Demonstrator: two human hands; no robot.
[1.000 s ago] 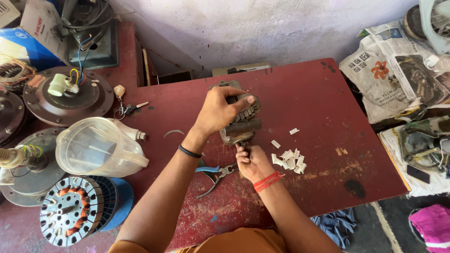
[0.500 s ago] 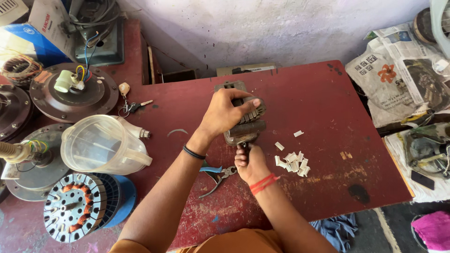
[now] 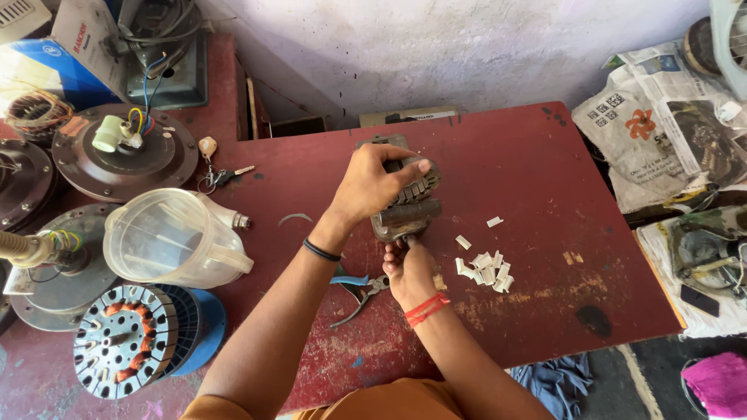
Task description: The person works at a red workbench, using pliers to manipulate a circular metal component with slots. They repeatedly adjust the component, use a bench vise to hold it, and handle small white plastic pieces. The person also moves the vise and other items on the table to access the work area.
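A grey metal motor part (image 3: 405, 206) stands on the red table (image 3: 545, 179) near its middle. My left hand (image 3: 373, 183), a black band on its wrist, grips this part from above. My right hand (image 3: 408, 272), red thread at the wrist, is closed just below the part. It seems to press a small thin tool (image 3: 408, 241) into the part's near side, but the tool is mostly hidden. Blue-handled pliers (image 3: 358, 289) lie by my left forearm. A heap of small white slips (image 3: 484, 268) lies right of my right hand.
On the left are a clear plastic jug (image 3: 167, 237), a wound fan stator (image 3: 128, 338) on a blue base, round fan housings (image 3: 124, 152) and a key bunch (image 3: 218, 177). Newspaper with parts (image 3: 661, 132) covers the right side. A white wall (image 3: 467, 47) bounds the far edge.
Both hands stay on the motor part with only slight shifts. The view has dipped and drifted a little; nothing was picked up or let go.
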